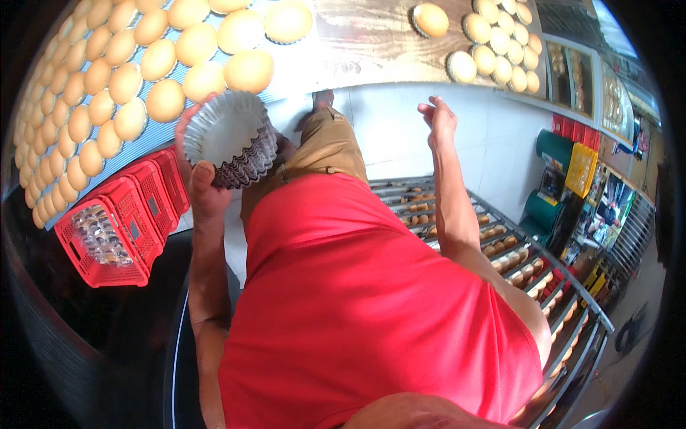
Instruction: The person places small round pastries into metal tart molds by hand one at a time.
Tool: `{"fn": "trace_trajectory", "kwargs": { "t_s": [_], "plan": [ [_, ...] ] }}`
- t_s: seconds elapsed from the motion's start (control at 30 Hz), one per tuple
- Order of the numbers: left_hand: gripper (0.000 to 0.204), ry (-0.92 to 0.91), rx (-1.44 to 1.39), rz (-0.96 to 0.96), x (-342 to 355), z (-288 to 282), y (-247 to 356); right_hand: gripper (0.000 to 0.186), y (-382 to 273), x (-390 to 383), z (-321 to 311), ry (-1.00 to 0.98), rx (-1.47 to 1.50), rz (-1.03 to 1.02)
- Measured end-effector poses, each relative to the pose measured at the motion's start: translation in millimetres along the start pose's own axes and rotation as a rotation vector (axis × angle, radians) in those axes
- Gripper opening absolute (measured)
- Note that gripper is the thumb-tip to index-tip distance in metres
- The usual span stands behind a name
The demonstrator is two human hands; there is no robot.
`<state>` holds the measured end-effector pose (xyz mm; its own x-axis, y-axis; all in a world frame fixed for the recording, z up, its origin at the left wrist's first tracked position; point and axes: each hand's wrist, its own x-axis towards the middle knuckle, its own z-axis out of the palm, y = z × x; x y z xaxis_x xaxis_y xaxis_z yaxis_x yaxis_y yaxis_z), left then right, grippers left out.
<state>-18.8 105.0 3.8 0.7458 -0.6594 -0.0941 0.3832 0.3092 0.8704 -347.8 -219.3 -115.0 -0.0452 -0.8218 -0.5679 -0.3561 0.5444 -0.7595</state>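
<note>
Head view: the left hand (pixel 206 196) grips a tilted stack of fluted metal cups (pixel 230 136), thumb at the near rim; the right hand (pixel 441 123) is loosely open, fingers partly bent, near the wooden tabletop (pixel 371 43). Round cakes (pixel 158 59) lie in rows beyond and left of the left hand; red crates (pixel 146 214) stand to its left. A metal rack (pixel 547 261) shows beneath the right forearm.

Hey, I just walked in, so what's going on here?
A person in a red shirt grips a stack of fluted silver cups in the left hand, beside rows of round golden cakes on a blue ridged surface. The right hand seems to hold nothing, just short of the wooden table, where a smaller group of cakes sits.
</note>
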Motion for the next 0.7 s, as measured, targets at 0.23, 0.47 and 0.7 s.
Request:
{"fn": "trace_trajectory", "kwargs": {
  "t_s": [0.23, 0.47, 0.7],
  "plan": [
    [0.099, -0.112, -0.252, -0.204, -0.8, 15.8, -29.4, 0.091, -108.2, 59.7, 36.8, -0.036, -0.677, -0.978],
    [0.088, -0.092, -0.135, -0.316, 10.2, 43.7, -59.9, 0.099, -168.9, 135.9, 78.6, -0.211, -1.327, -1.031],
    [0.072, -0.088, -0.106, -0.495, 13.3, 66.0, -100.6, 0.088, -192.8, 52.9, 120.0, -0.976, -0.631, -0.305]
  ]
}}
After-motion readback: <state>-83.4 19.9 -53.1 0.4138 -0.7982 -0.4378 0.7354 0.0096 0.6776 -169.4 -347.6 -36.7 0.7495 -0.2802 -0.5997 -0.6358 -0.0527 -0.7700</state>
